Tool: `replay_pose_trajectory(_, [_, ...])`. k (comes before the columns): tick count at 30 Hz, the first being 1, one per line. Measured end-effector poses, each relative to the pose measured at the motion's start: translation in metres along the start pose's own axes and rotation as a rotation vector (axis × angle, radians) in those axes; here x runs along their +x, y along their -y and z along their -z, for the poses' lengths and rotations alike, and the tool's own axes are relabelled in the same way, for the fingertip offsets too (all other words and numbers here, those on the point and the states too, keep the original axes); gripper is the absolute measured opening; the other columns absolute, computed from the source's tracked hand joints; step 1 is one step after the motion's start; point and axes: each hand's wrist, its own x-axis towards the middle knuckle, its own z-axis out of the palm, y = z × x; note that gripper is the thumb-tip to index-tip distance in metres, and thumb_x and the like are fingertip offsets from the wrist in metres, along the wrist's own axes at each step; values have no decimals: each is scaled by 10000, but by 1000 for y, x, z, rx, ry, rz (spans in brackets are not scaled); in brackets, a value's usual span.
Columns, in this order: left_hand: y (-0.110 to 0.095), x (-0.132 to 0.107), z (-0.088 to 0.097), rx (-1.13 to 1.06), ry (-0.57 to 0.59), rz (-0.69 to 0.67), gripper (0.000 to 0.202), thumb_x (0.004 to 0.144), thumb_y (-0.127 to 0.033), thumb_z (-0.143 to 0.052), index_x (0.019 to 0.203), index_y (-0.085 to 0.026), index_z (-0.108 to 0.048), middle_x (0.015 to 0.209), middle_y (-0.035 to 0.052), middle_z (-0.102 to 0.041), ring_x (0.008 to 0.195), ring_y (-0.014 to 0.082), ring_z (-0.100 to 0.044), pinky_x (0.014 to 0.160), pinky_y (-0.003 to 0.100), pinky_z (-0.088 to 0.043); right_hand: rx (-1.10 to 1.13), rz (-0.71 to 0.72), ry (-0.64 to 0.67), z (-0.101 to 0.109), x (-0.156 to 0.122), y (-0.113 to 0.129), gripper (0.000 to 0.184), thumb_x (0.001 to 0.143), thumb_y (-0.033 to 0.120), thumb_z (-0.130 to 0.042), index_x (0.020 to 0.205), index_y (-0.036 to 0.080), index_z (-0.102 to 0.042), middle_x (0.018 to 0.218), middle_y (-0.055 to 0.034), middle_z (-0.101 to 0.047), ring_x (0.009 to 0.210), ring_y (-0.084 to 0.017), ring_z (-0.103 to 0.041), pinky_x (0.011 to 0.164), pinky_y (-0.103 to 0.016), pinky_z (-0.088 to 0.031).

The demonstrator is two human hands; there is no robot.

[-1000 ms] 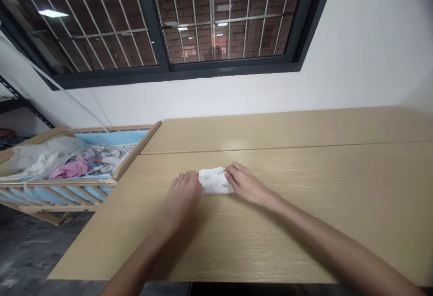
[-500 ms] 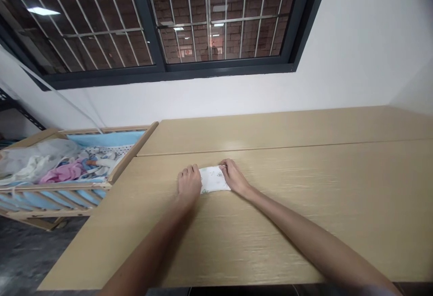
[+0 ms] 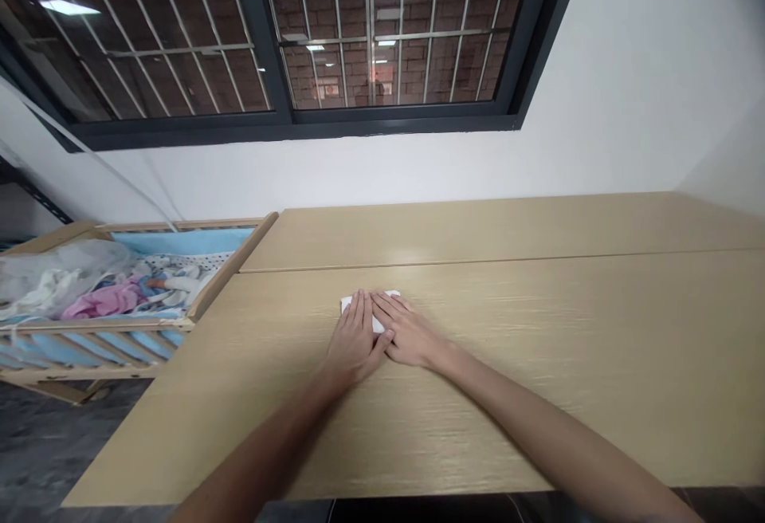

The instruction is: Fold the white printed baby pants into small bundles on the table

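A small folded white cloth (image 3: 378, 326) lies flat on the wooden table (image 3: 508, 348), mostly covered by my hands. My left hand (image 3: 354, 340) rests on its left part, palm down, fingers stretched out. Over the right part lies my right hand (image 3: 407, 332), also flat with fingers extended. The fingertips of both hands meet near the cloth's middle. Only its upper corners and a strip between the hands show.
At the left, a wooden crib (image 3: 233, 272) with blue lining stands against the table. Inside it are a pink cloth (image 3: 104, 300), white fabric and other crumpled pieces. Behind the table are a white wall (image 3: 358, 168) and a barred window with a dark frame (image 3: 394, 120).
My hands have let go of the cloth's two side edges and moved inward onto it. Their fingers have straightened and now lie flat over the cloth, hiding most of it.
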Motion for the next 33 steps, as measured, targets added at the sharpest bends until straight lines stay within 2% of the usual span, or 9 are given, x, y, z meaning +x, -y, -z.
replay_pose_trajectory(9, [8, 0, 0, 27, -9, -26, 806, 1002, -609, -306, 1521, 5, -249, 1581, 296, -271, 1508, 351, -205, 1211, 550, -266, 122, 28, 56, 4, -3, -21, 761, 965, 385, -479, 1588, 65, -183, 1627, -205, -243, 1525, -290, -198, 1249, -520, -185])
replay_pose_trajectory(13, [22, -7, -1, 73, -45, 69, 886, 972, -666, -334, 1505, 37, -256, 1556, 329, -297, 1498, 385, -219, 1192, 565, -287, 140, 12, 40, 8, -12, -28, 762, 1004, 493, -453, 1588, 81, -190, 1625, -217, -231, 1524, -307, -198, 1243, -523, -212])
replay_pose_trajectory(16, [41, -8, 18, 65, 3, 148, 883, 961, -677, -347, 1489, 28, -289, 1519, 337, -360, 1474, 404, -280, 1171, 586, -300, 123, -54, 38, 14, -18, -28, 814, 979, 548, -491, 1578, 68, -220, 1614, -244, -247, 1511, -348, -226, 1221, -533, -260])
replay_pose_trajectory(18, [49, -5, 41, 32, 13, 118, 829, 961, -658, -380, 1501, -33, -302, 1539, 290, -365, 1468, 380, -309, 1168, 568, -306, 110, -68, 13, 20, -19, -26, 823, 957, 555, -528, 1568, 77, -252, 1601, -248, -284, 1491, -367, -269, 1200, -546, -286])
replay_pose_trajectory(21, [47, 2, 73, -8, -70, 31, 725, 940, -634, -474, 1456, -130, -399, 1505, 202, -451, 1407, 329, -404, 1138, 518, -344, 99, -34, -71, 27, -19, -24, 724, 933, 508, -582, 1518, 136, -373, 1575, -207, -356, 1453, -350, -328, 1178, -536, -303])
replay_pose_trajectory(23, [40, 3, 82, -19, -86, -19, 640, 916, -626, -540, 1364, -170, -502, 1406, 156, -554, 1317, 304, -491, 1102, 490, -370, 92, -14, -94, 30, -19, -23, 676, 914, 474, -612, 1482, 156, -428, 1544, -186, -402, 1433, -336, -346, 1172, -526, -299])
replay_pose_trajectory(26, [34, 0, 74, -24, 1, -86, 614, 886, -627, -599, 1311, -186, -561, 1339, 135, -615, 1258, 297, -542, 1084, 475, -377, 103, -21, -45, 31, -19, -23, 721, 911, 462, -601, 1514, 141, -372, 1528, -192, -423, 1417, -335, -360, 1159, -534, -299])
replay_pose_trajectory(29, [37, -4, 54, -23, 66, -85, 678, 856, -586, -649, 1379, -175, -517, 1430, 162, -553, 1328, 314, -500, 1106, 481, -369, 141, -69, -18, 23, -18, -27, 761, 912, 434, -587, 1548, 133, -296, 1549, -199, -399, 1410, -342, -375, 1148, -543, -309])
replay_pose_trajectory(33, [43, -2, 41, -20, 38, -84, 423, 926, -278, -525, 1337, -185, -561, 1397, 147, -587, 1304, 274, -532, 1093, 469, -390, 221, -103, -147, 8, -14, -32, 609, 898, 256, -556, 1482, 172, -400, 1481, -164, -496, 1359, -295, -452, 1126, -501, -352])
